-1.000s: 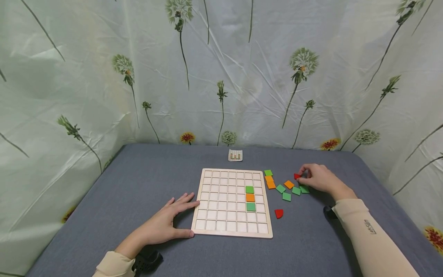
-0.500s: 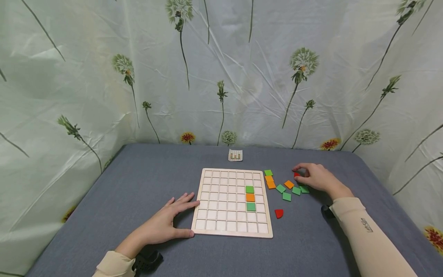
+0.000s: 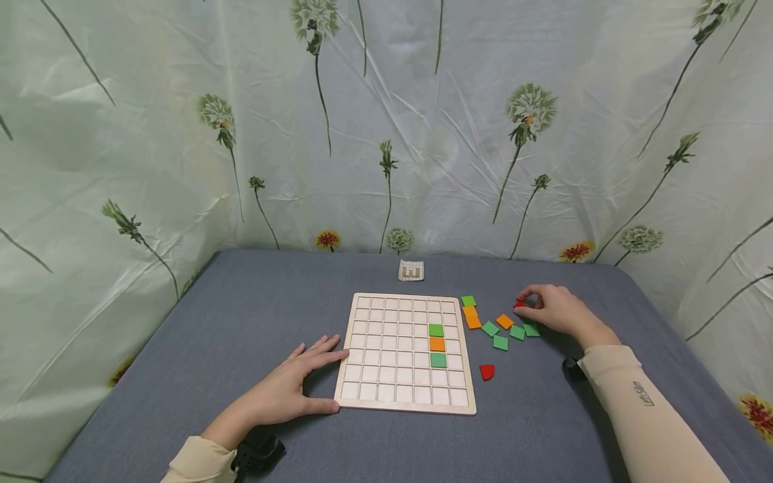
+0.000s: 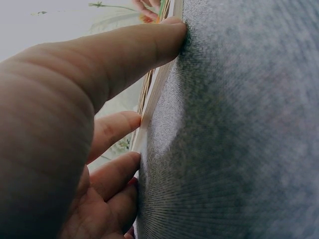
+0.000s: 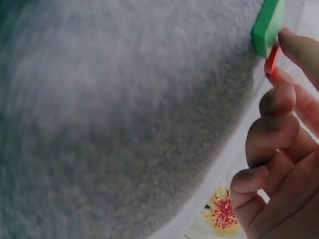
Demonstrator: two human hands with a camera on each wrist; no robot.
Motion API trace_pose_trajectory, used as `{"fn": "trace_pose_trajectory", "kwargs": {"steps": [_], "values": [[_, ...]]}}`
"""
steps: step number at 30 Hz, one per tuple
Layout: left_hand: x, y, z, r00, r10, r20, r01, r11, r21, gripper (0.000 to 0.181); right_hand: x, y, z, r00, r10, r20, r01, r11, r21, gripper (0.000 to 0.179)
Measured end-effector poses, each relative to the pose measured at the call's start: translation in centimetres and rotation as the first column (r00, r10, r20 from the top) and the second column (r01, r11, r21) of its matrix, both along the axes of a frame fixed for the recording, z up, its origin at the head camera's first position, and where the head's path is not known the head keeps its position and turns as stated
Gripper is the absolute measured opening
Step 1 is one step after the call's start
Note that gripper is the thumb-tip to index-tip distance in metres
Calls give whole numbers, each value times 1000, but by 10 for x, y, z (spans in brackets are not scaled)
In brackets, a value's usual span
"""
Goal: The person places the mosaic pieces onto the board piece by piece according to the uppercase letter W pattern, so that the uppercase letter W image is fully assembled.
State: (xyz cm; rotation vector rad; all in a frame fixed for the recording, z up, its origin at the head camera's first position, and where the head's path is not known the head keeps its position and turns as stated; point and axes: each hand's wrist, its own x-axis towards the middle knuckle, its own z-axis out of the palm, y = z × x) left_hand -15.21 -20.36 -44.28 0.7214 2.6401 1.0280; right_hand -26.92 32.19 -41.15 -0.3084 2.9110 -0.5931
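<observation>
Red pieces [image 3: 487, 372], two; board [image 3: 388, 343], one

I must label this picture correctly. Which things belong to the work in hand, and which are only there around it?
Work, it seems:
board, touched by the left hand
red piece, pinched by the right hand
green tiles, orange tiles, second red piece
grid card, perhaps a guide

Only around:
black wrist straps
flowered cloth behind
grey table

Pretty plain kit tbh: beige left sleeve [image 3: 202, 461], matching right sleeve [image 3: 658, 409] with small dark lettering [image 3: 643, 394] on the forearm, chunky black wrist gadget [image 3: 258, 456] by the left cuff, dark lump [image 3: 572, 369] by the right.
</observation>
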Motion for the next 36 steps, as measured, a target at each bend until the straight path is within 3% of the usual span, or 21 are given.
{"fn": "trace_pose_trajectory", "kwargs": {"steps": [7,25,36], "values": [[0,1,1,1000,-1,2,1,1000,5,85,2,8,-1,1000,13,11,-13,998,-58,50],[1,1,1,1000,1,6,-1,1000,7,85,6,9,-4,998,-54,-18,53,998,-28,46],[0,0,1,1000,-2,16,2,1000,8,85,4,8,-4,998,46,-32,-48,997,-64,41]]}}
